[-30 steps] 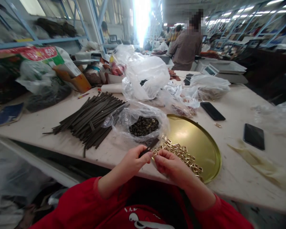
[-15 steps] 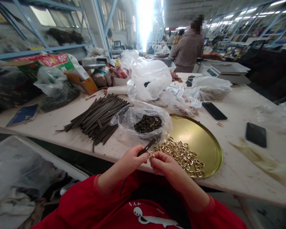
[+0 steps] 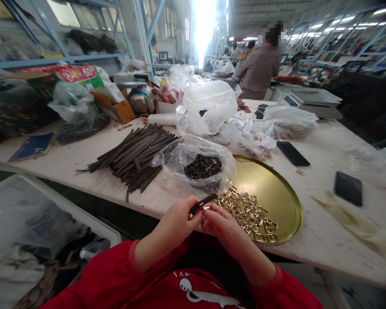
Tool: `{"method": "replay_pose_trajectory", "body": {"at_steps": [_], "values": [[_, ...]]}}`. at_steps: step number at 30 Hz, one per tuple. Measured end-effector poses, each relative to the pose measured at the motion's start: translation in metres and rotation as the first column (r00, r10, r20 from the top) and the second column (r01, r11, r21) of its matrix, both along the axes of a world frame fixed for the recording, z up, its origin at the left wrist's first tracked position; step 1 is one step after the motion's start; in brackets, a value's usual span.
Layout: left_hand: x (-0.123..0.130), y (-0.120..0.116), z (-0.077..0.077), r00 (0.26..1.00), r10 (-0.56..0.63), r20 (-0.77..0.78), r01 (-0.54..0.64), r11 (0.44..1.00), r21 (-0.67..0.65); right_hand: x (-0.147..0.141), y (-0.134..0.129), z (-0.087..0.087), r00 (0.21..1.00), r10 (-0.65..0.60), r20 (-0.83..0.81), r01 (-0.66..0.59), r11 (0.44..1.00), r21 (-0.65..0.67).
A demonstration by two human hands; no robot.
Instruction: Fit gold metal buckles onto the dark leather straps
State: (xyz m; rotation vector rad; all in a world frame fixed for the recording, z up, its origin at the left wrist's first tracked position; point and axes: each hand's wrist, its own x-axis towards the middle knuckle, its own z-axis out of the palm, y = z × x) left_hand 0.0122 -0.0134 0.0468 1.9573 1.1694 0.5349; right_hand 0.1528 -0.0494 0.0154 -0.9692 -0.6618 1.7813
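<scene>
Holds a dark strip [image 3: 209, 198] in the left hand [image 3: 178, 219], with the grip closed in a firm pinch and the free end pointing up toward the right, just above the near edge of the surface [image 3: 328, 231]. Holds the fingertips of the right hand [image 3: 221, 221] bunched against the strip, apparently closed on a gold metal piece [image 3: 206, 208], mostly hidden. Judging by its thinness, should handle as light and bendable, yet springy enough to keep its line; best taken flat between thumb and forefinger, near the end. Expect the metal piece to be hard, smooth and rather slippery, best pinched by its edges.

Find gold buckles [image 3: 244, 210] near the right hand, heaped on a round tray [image 3: 270, 180]. Just beyond the hands, see a clear plastic bag [image 3: 227, 161] of small dark pieces [image 3: 201, 167], blocking a straight reach forward, and left of it a pile of dark strips [image 3: 138, 154]. Farther right, note two phones [image 3: 292, 153], well apart.
</scene>
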Motion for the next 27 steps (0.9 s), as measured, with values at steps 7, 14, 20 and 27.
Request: {"method": "replay_pose_trajectory", "body": {"at_steps": [7,14,20,27], "values": [[0.002,0.003,-0.005,1.0,-0.008,-0.013,0.008,1.0,-0.005,0.001,0.002,-0.01,0.995,-0.01,0.103,0.006,0.999,0.036],[-0.003,0.009,-0.011,1.0,0.027,-0.011,-0.027,0.999,-0.022,-0.001,0.004,-0.005,0.974,-0.022,0.227,0.013,0.999,0.041],[-0.004,0.011,-0.008,0.997,0.068,0.04,-0.065,0.995,-0.071,-0.003,0.004,0.004,0.954,-0.056,0.295,0.032,0.996,0.084],[-0.005,0.006,-0.008,0.998,0.051,0.044,-0.048,0.996,-0.075,-0.004,0.006,-0.003,0.92,-0.125,0.371,0.08,0.987,0.137]]}}
